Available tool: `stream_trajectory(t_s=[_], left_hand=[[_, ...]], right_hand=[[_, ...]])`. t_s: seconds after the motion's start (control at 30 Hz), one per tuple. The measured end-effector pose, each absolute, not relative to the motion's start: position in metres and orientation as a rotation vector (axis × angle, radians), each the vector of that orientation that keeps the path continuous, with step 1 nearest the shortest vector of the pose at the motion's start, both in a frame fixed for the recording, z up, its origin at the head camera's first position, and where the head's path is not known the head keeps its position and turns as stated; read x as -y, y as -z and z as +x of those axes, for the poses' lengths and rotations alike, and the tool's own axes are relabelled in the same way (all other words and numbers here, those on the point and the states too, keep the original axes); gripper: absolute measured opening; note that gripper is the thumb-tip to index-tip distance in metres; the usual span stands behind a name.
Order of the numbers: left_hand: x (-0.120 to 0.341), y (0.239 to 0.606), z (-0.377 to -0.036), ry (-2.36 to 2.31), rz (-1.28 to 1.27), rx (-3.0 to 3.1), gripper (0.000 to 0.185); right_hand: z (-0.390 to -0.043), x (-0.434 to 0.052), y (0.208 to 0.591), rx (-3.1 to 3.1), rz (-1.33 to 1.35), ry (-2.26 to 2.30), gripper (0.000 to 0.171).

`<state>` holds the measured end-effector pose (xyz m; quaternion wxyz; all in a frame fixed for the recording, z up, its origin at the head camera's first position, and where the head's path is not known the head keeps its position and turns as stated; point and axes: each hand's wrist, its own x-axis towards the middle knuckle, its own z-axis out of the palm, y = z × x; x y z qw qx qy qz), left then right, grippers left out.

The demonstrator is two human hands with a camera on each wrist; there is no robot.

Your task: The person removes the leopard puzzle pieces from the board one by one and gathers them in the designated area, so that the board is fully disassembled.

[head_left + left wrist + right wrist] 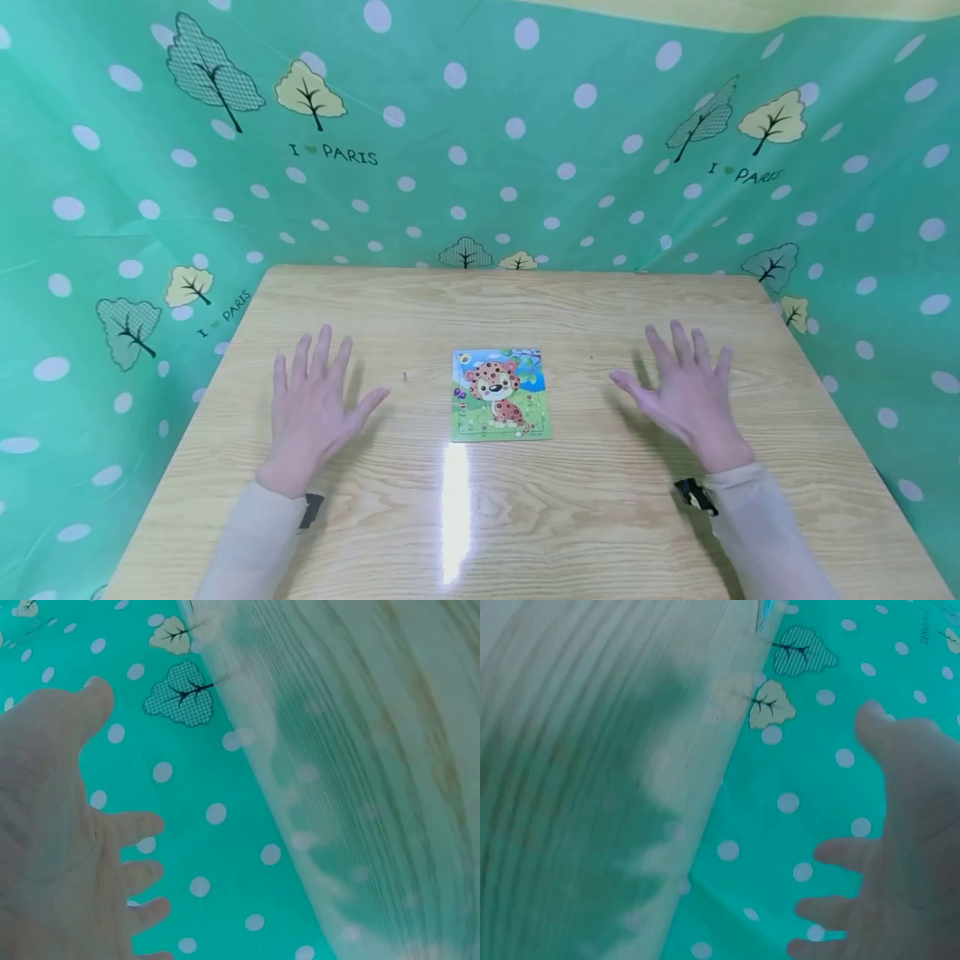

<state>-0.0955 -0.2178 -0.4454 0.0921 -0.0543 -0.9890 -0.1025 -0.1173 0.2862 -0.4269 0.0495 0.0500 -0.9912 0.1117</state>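
Observation:
A square picture puzzle with a spotted leopard cub on green grass and blue sky lies flat around the middle of the table. To its left, my left hand is spread over the tabletop, palm down, with nothing in it. On the other side my right hand is spread the same way, its thumb pointing in toward the puzzle. Both hands stay apart from it. The left wrist view shows the left hand with its fingers apart; the right wrist view shows the right hand likewise holding nothing.
The pale wooden table has a bright light streak in front of the puzzle. A tiny dark speck lies between the left hand and the puzzle. Green dotted cloth with printed trees hangs behind the table and along both sides.

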Motion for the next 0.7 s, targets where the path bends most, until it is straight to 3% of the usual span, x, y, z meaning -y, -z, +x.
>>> stream_trajectory(t_s=[0.3,0.47,0.7], left_hand=[[0.191,0.453,-0.097,0.773,-0.381,3.066,0.095],[0.164,0.459,-0.099,0.959,-0.541,3.055,0.084],[0.141,0.462,-0.11,1.001,-0.633,3.089,0.087]], right_hand=[[-0.129,-0.235,0.437,2.885,0.365,-0.893,0.054],[-0.138,-0.193,0.442,2.923,0.453,-1.21,0.042],[-0.156,-0.144,0.449,3.033,0.647,-1.279,0.035]])
